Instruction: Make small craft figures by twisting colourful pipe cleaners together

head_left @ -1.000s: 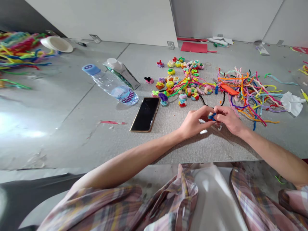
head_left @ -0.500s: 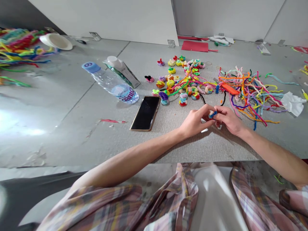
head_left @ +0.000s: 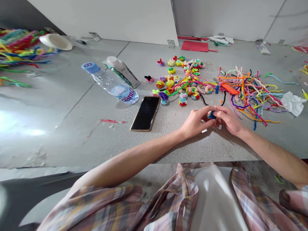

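Observation:
Between my fingertips is a small pipe-cleaner piece (head_left: 211, 115), blue with a cream part, held just above the table's front. My left hand (head_left: 197, 121) pinches it from the left side. From the right, my right hand (head_left: 228, 119) presses on it with thumb and fingers; part of the piece is hidden behind them. A black pipe cleaner (head_left: 203, 100) lies just beyond my hands. Several small finished-looking pipe-cleaner figures (head_left: 170, 83) in many colours sit behind and to the left. To the right spreads a tangle of loose pipe cleaners (head_left: 250, 93).
A black phone (head_left: 145, 113) lies left of my hands, with a plastic bottle (head_left: 113, 85) and a carton (head_left: 123, 71) beyond it. An orange comb-like object (head_left: 230, 89) rests on the tangle. Crumpled tissue (head_left: 293, 103) is at the right; red sheet (head_left: 194, 46) at the back.
The blue part has turned and tucked in closer between my fingertips, and my right thumb has shifted over it. Both arms stay almost in place; the objects on the table have not moved.

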The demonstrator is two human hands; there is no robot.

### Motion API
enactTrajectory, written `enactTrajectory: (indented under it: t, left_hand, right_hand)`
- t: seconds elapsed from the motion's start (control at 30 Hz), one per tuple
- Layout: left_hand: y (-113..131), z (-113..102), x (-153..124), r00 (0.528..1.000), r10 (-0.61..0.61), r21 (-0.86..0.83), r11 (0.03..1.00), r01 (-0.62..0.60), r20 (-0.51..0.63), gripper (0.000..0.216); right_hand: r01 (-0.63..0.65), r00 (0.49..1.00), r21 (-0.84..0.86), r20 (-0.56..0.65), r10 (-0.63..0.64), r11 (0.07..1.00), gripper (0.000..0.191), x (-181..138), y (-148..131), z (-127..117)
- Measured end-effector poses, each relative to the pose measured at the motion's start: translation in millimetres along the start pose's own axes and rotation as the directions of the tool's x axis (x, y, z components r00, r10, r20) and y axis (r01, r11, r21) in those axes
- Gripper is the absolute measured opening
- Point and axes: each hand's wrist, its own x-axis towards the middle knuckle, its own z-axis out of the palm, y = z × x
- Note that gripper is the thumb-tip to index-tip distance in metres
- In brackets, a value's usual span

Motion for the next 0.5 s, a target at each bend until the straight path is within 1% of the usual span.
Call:
enactTrajectory:
  t: [0.13, 0.27, 0.4, 0.5]
  left_hand:
    - [0.2, 2.5, -0.3, 1.0, 0.006, 0.016, 1.0, -0.006, 0.013, 0.043]
    - [0.8, 5.6, 0.0, 1.0, -0.027, -0.017, 0.999, 0.027, -0.009, 0.049]
    - [1.1, 7.7, 0.8, 0.997, -0.075, -0.105, 0.992, 0.072, -0.024, 0.049]
    - [1.1, 8.5, 0.4, 0.996, -0.077, -0.128, 0.989, 0.071, -0.046, 0.048]
  right_hand:
    - [0.032, 0.999, -0.039, -0.04, -0.034, 0.999, 0.021, 1.9, 4.3, 2.7]
    - [0.062, 0.995, -0.035, -0.074, -0.064, 0.997, 0.015, 3.1, 9.2, 5.5]
    - [0.065, 0.996, -0.051, -0.05, -0.068, 0.997, 0.012, 3.2, 12.1, 5.1]
    - [0.089, 0.995, -0.076, -0.037, -0.092, 0.993, 0.011, 3.0, 13.7, 3.7]
